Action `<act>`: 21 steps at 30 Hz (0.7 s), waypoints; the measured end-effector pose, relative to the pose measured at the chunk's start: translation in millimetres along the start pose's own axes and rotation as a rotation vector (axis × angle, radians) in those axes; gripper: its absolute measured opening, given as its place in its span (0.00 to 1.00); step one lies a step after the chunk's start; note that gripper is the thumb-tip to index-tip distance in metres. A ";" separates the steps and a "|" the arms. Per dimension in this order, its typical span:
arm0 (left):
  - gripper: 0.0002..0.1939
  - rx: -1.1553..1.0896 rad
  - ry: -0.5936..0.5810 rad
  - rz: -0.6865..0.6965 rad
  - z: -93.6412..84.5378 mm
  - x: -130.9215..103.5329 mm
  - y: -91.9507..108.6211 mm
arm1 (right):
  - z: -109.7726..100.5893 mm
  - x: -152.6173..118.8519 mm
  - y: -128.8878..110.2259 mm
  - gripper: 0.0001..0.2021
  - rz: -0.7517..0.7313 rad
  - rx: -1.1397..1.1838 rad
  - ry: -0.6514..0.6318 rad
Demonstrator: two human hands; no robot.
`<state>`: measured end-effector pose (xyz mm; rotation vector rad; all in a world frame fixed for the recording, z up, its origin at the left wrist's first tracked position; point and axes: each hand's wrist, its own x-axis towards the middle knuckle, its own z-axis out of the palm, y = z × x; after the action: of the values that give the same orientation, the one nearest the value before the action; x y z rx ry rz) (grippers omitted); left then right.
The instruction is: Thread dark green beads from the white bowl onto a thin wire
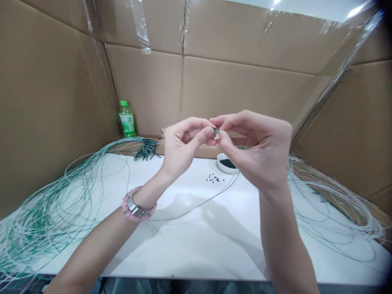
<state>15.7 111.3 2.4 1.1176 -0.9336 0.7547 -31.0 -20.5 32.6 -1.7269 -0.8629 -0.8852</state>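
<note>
My left hand (pixel 185 145) and my right hand (pixel 257 149) meet above the table, each with thumb and forefinger pinched. Between the fingertips shows the small dark-green end of a thin wire (pixel 216 130); its exact form is too small to tell. From the hands, a thin wire strand (pixel 208 199) hangs down and curves left over the table. Behind my right hand stands a white bowl (pixel 221 166) of small black pieces, partly hidden. Several loose black pieces (pixel 213 178) lie in front of it.
Big bundles of green and white wires spread at the left (pixel 55 212) and right (pixel 339 200) of the white table (pixel 190 253). Dark wire ends (pixel 147 149) gather at the back left, near a green-capped bottle (pixel 127 120). Cardboard walls (pixel 143 81) enclose the table.
</note>
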 end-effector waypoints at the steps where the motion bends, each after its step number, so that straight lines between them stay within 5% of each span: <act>1: 0.03 0.004 0.000 0.004 0.0 -0.1 0.1 | -0.2 0.1 -0.1 0.05 0.003 0.002 0.000; 21: 0.04 0.082 0.001 -0.001 -1.5 0.8 2.0 | -3.0 1.7 -0.1 0.05 0.034 0.042 -0.040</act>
<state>14.7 113.4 3.7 1.1892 -0.9079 0.7981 -30.8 -23.1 35.0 -1.7237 -0.8700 -0.8071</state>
